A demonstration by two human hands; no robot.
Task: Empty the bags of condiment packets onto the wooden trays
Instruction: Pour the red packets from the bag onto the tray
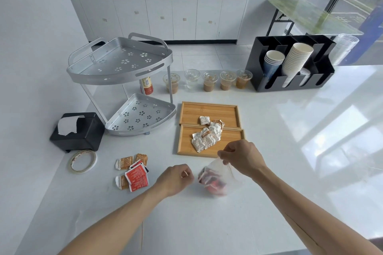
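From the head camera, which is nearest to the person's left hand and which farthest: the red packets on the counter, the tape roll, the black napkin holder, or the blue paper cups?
Measured from the left hand:
1. Red packets, on the counter just to its left.
2. Tape roll, farther left, lying flat.
3. Black napkin holder, behind the tape at the left edge.
4. Blue paper cups, far right, in the black organiser.

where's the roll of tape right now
In the head view the roll of tape lies flat on the white counter at the left, just in front of the black napkin holder and left of the loose packets.
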